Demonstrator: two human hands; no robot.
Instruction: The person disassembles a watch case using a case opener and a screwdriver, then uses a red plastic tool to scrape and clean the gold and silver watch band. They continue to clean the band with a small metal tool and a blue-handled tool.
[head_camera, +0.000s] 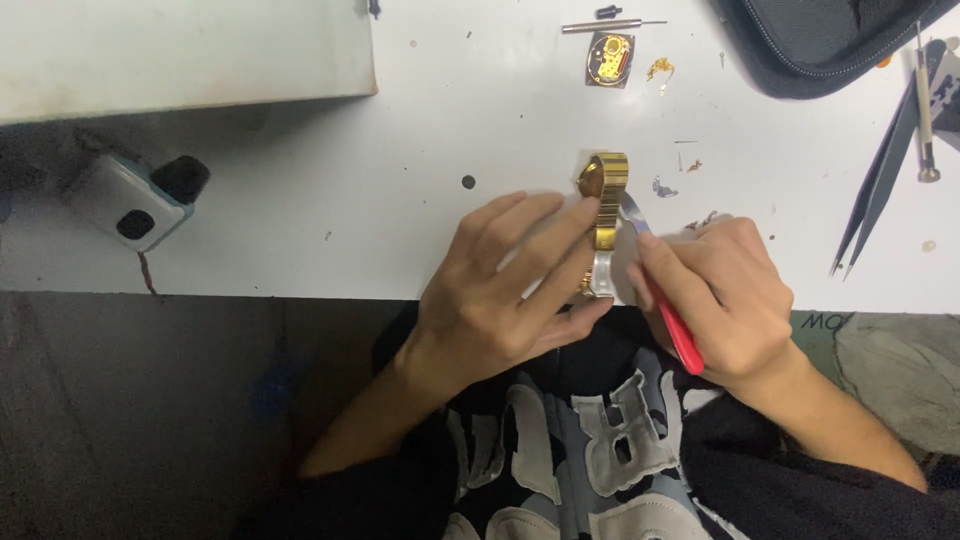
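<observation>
At the near table (300, 250) edge my left hand (500, 290) pinches the gold watch (606, 215), fingers closed on its case and bracelet. My right hand (725, 300) grips a red-handled knife (668, 315), the blade meeting the case at about 3 o'clock. I'd judge a steady pinch and small levering best. Farther off, at 12 o'clock, lie a watch movement (609, 58) and a screwdriver (610, 25).

1. Watch bracelet (607, 195), gripped by left hand (505, 290): polished gold-tone metal, ribbed links.
2. Tool in right hand (725, 300): bright steel blade (633, 212), glossy red handle (678, 335), probably plastic.
3. Tabletop (480, 120) beyond the grip: matt white, speckled.
</observation>
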